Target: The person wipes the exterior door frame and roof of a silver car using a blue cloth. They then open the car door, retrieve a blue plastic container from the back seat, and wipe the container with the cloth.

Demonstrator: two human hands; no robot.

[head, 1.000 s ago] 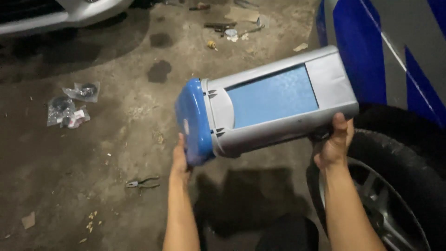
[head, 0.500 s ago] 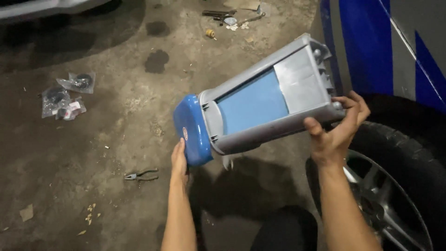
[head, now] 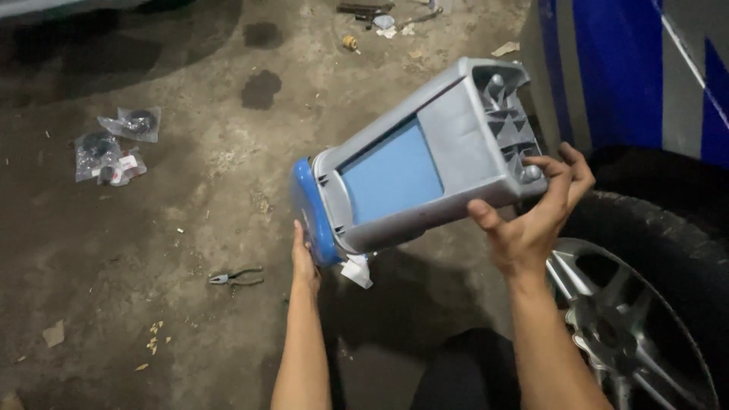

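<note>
— Holding what, exactly? And where?

— Long grey moulded-plastic casing with a pale blue inset panel and a glossy blue cap at one end (head: 414, 171), up in the air between both grips, tilted, blue cap low and ribbed grey base high. Well above the stained concrete floor (head: 190, 228), just beside the black rubber tyre with the silver spoked alloy wheel (head: 630, 319).

— Grip states?

— Right hand (head: 531, 220) curled around the lower corner of the ribbed base, thumb under the edge, fingers hooked into the moulded recesses. Left hand (head: 304, 254) flat against the blue cap from below, fingers mostly hidden behind it; how far closed, impossible to tell.

— Advice for turning it well?

— Probably best to keep the left palm as the pivot and steer from the right, since the smooth cap looks slippery while the webbed ribs offer real purchase. Worth watching the white scrap hanging under the cap (head: 357, 271).

— Below the grips?

— Small dark-handled pliers (head: 237, 278) on the floor left of the left grip; farther off, clear plastic bags holding dark round parts (head: 114, 144).
</note>
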